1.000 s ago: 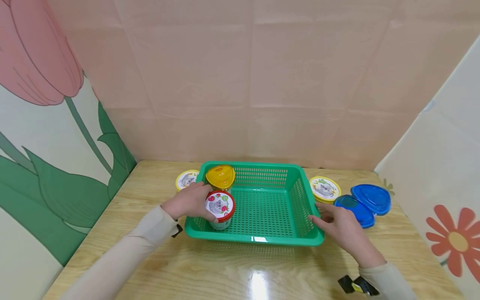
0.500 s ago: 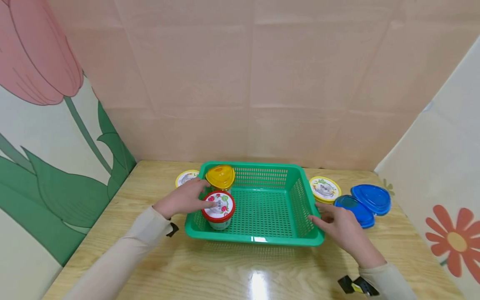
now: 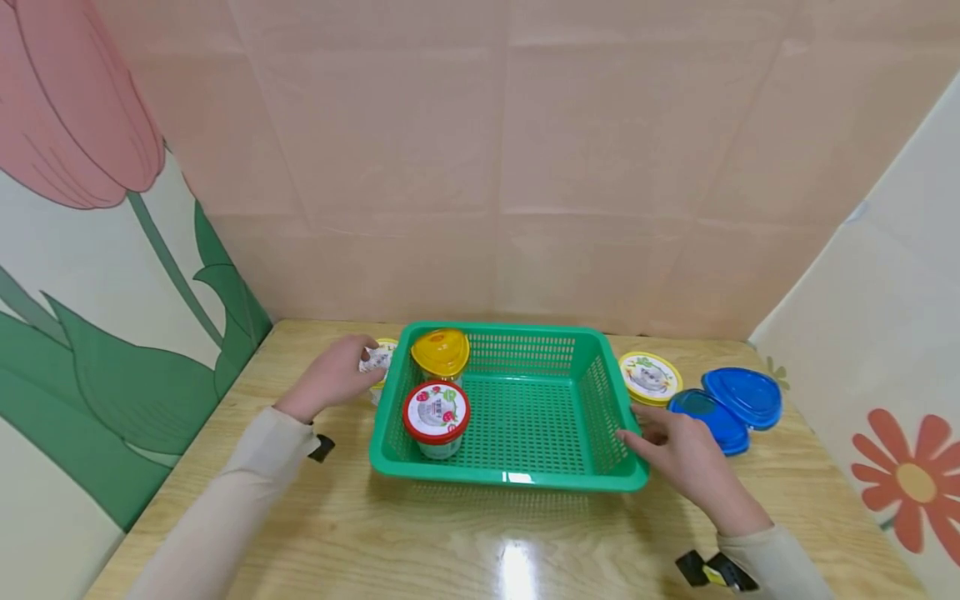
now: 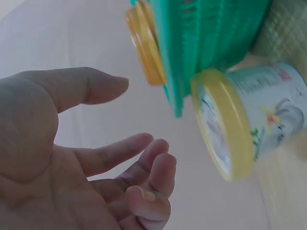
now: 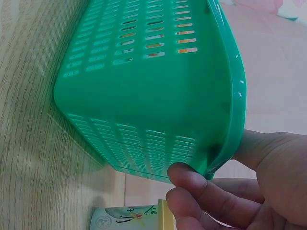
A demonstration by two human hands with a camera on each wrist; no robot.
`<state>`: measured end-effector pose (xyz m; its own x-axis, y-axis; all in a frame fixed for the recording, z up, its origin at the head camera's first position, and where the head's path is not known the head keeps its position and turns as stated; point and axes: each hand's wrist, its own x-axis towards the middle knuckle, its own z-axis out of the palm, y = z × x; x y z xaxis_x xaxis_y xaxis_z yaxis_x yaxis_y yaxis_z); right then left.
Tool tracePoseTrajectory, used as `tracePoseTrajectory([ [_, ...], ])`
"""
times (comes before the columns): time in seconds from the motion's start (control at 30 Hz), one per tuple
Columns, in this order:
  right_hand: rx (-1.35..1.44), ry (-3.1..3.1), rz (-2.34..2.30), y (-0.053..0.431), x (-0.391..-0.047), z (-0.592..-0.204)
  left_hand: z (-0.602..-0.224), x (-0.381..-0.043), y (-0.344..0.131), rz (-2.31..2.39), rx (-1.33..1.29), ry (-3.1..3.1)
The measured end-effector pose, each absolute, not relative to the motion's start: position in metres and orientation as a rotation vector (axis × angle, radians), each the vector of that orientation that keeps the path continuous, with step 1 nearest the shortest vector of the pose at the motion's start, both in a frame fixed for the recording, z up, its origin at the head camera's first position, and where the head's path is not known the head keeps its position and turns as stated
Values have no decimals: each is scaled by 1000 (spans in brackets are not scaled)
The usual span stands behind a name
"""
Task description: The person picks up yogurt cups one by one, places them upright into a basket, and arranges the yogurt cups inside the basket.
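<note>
A green plastic basket [image 3: 480,477] stands on the table. In it, on the left side, are a tub with a red-rimmed lid [image 3: 437,412] and a jar with a rounded orange-yellow lid [image 3: 441,352]. My left hand [image 3: 330,379] is outside the basket's left wall, its thumb and fingers spread beside a yellow-lidded tub [image 4: 276,108]. A gap shows between that hand and the tub in the left wrist view. My right hand [image 3: 688,457] holds the basket's right rim, thumb over the inner side and fingers against the outer wall [image 5: 158,96].
Right of the basket stands another yellow-lidded tub [image 3: 649,377]. Two containers with blue lids, a nearer one [image 3: 712,421] and a farther one [image 3: 744,397], stand beyond my right hand. A back wall [image 3: 495,208] rises behind the wooden table [image 3: 420,542].
My left hand has let go of the red-lidded tub, left inside the basket, and moved left out over the rim to the yellow-lidded tub. The right hand has stayed on the rim.
</note>
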<state>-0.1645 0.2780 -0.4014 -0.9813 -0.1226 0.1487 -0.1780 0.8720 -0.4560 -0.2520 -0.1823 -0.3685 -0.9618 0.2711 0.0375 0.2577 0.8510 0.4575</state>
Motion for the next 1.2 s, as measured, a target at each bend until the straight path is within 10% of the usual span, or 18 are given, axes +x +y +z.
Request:
tracePoseTrajectory([
  [1.2,227,-2921,739,278,-164,-401,-420,-292,-212,893,347,2900],
])
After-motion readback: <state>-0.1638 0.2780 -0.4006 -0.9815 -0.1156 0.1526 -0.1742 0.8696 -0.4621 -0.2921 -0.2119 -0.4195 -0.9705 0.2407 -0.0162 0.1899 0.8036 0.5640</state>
